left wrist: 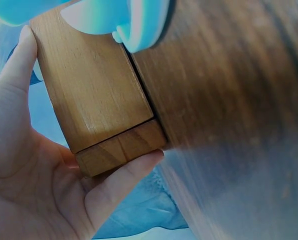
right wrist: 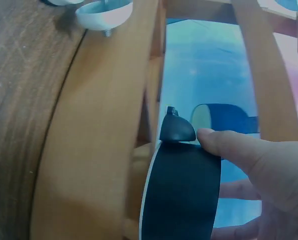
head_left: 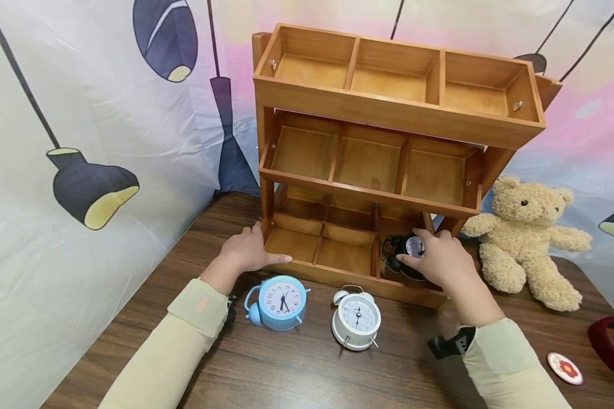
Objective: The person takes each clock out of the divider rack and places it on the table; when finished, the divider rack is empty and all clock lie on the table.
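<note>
A wooden three-tier shelf [head_left: 389, 111] with divided compartments stands on the table. My left hand [head_left: 243, 250] grips its lower left corner, thumb and fingers on either side of the wooden end [left wrist: 119, 150] in the left wrist view. In the bottom tier's right compartment is a black alarm clock [head_left: 400, 245], tilted, its dial partly covered. My right hand [head_left: 442, 262] holds this clock between thumb and fingers; its dark side [right wrist: 181, 190] and one bell show in the right wrist view. Before the shelf stand a light blue alarm clock [head_left: 282, 304] and a white alarm clock [head_left: 357, 319].
A teddy bear [head_left: 532, 244] sits right of the shelf. Nearer the right edge lie a round badge with a red flower [head_left: 565, 368] and a dark red band [head_left: 606, 352]. A printed cloth [head_left: 107, 113] hangs behind the brown wooden table [head_left: 286, 375].
</note>
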Tool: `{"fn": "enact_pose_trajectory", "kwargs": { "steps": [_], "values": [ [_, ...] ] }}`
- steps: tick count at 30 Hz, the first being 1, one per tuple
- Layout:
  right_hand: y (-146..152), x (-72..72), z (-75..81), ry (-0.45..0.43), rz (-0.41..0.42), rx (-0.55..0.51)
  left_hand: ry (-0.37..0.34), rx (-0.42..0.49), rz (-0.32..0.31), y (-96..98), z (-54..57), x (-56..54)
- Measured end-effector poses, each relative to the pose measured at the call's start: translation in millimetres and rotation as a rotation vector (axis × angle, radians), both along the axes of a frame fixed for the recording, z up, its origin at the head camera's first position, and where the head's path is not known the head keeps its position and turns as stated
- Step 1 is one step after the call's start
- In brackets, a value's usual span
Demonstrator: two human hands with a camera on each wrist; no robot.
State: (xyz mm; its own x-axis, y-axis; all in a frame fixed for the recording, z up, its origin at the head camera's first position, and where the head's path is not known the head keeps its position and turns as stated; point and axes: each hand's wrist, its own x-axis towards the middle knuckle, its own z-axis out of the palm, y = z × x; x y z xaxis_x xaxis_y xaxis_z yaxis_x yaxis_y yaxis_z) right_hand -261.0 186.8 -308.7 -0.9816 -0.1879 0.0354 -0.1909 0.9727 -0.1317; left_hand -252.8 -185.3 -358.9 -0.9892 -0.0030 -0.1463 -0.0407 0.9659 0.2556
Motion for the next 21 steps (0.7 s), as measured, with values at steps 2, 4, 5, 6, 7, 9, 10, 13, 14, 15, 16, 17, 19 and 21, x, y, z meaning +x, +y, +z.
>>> {"fn": "enact_pose_trajectory", "kwargs": {
  "steps": [2,4,5,6,7,9,10,13,14,15,16,17,19,21],
  "values": [
    [1,4.1,4.1,-0.001,0.002,-0.001,0.000,0.000,0.000,-0.2,-0.5,-0.2],
    [2,8.7,7.5,0.001,0.006,0.000,0.001,-0.001,0.001,-0.3,-1.2,-0.6],
    [3,11.3,9.2,0.003,0.010,0.002,0.001,-0.003,0.000,-0.4,-1.7,-0.8],
    [4,13.9,10.8,0.005,0.016,0.006,0.002,-0.004,0.000,-0.5,-1.9,-0.9],
    [5,16.9,12.2,0.008,0.022,0.010,0.002,-0.006,0.000,-0.5,-1.7,-0.8],
    [7,23.1,15.2,0.005,0.030,0.014,0.003,-0.008,0.000,-0.5,-1.9,-1.3],
    [8,26.1,16.6,0.003,0.033,0.018,0.004,-0.008,-0.001,-0.4,-1.9,-1.3],
    [12,35.3,20.0,-0.004,0.058,0.027,0.002,-0.008,0.000,-0.4,-1.8,-1.2],
    [13,38.4,21.0,-0.004,0.065,0.029,0.001,-0.008,0.000,-0.3,-1.9,-1.2],
    [14,41.4,21.6,0.000,0.073,0.031,0.001,-0.007,-0.001,-0.1,-1.7,-0.8],
    [15,44.4,22.2,0.007,0.087,0.032,0.000,-0.006,-0.001,0.0,-1.6,-0.7],
    [17,47.4,22.5,0.013,0.097,0.032,0.000,-0.005,-0.001,0.1,-1.5,-0.5],
    [19,53.3,22.8,0.023,0.111,0.031,-0.001,-0.004,-0.002,0.1,-1.6,-0.4],
    [23,58.8,22.4,0.030,0.125,0.029,0.000,-0.004,-0.004,-0.1,-1.6,-0.3]
  ]
}}
